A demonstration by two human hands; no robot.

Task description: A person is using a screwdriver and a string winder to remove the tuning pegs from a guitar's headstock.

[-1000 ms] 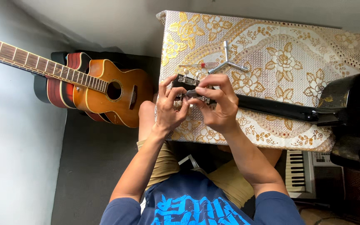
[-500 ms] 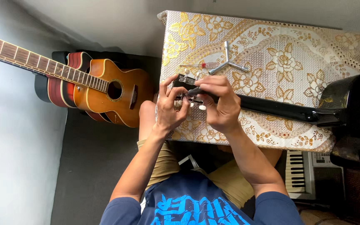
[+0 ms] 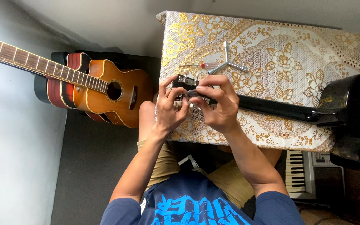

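A black guitar lies across the table with its neck point(image 3: 271, 107) pointing left and its body point(image 3: 355, 112) at the right edge. My left hand point(image 3: 169, 110) grips the headstock point(image 3: 185, 81) from the left, fingers curled around the tuning pegs. My right hand point(image 3: 217, 104) is closed over the headstock from the right, fingertips pinching at the tuners, and it hides most of the headstock. The two hands touch each other over it.
The table wears a gold floral cloth point(image 3: 296, 50). A silver three-armed wrench point(image 3: 226, 64) and a small red-handled screwdriver point(image 3: 198, 66) lie just beyond my hands. Two acoustic guitars point(image 3: 105, 91) lean against the wall at left. A keyboard point(image 3: 303, 173) sits below the table at right.
My fingers have shifted slightly on the headstock; the guitar and the tools have stayed where they were.
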